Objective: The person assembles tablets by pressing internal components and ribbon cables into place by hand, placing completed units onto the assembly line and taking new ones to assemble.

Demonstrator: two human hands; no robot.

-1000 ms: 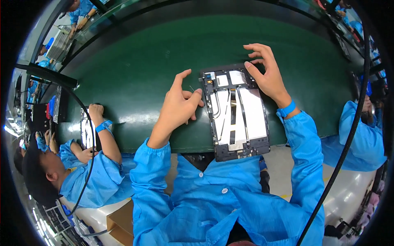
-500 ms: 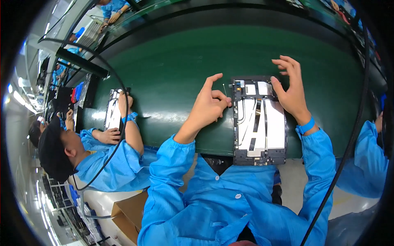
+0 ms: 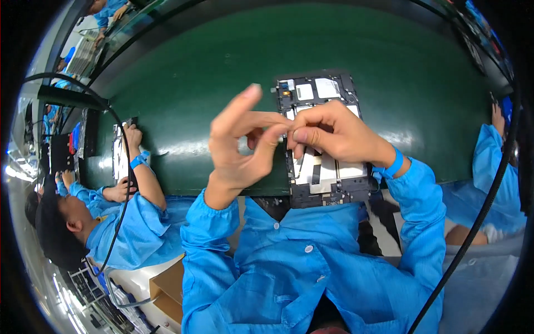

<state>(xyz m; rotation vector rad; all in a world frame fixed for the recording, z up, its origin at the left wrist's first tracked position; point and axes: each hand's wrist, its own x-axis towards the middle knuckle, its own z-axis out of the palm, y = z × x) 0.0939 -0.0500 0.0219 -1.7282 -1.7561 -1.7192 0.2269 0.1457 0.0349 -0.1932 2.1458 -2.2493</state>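
Note:
An opened tablet (image 3: 349, 170) with silver plates, black strips and a dark frame lies on the green worktop (image 3: 233, 61) in front of me. Over its left half my two hands meet fingertip to fingertip. My left hand (image 3: 236, 147) pinches with the thumb against a finger, its index finger raised; a thin cable showed in this pinch a moment ago, but the fingers now hide it. My right hand (image 3: 336, 133) is closed in a pinch at the same spot, its forearm crossing the tablet's right side. What lies between its fingertips is too small to see.
On the left a co-worker in a blue smock (image 3: 125, 228) handles a similar tablet (image 3: 117, 156). Another person's sleeve (image 3: 488, 153) is at the right edge. Black cables (image 3: 489, 186) hang at both sides. A cardboard box (image 3: 167, 286) stands below the worktop's left part.
My right hand has moved left from the tablet's upper right edge and closed into a pinch. Both hands now meet above the tablet. The whole view has shifted somewhat.

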